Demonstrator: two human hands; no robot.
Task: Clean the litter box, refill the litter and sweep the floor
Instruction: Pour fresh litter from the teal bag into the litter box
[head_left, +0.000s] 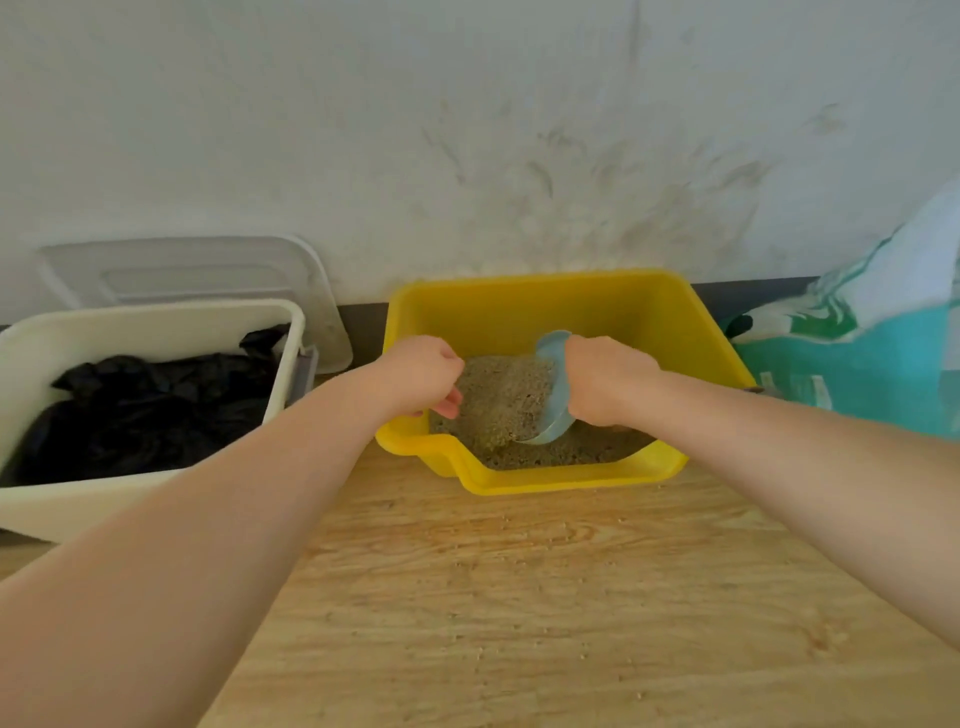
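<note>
2 bare forearms (291, 467), no sleeves, unadorned.

The yellow litter box (545, 312) sits on the wood floor (519, 597) against the wall, its low lip facing forward. Tan litter (498, 400) is heaped inside, a pale blue scoop (553, 395) standing tilted in it. Loose grains dot the floor.

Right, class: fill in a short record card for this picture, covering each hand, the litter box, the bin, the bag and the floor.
left hand: loosely curled over the litter, holding nothing visible
right hand: gripping a blue scoop
litter box: yellow, against the wall, holds litter
bin: white, lined with a black bag, left of box
litter bag: teal and white, right of box
floor: wood, scattered grains
</note>
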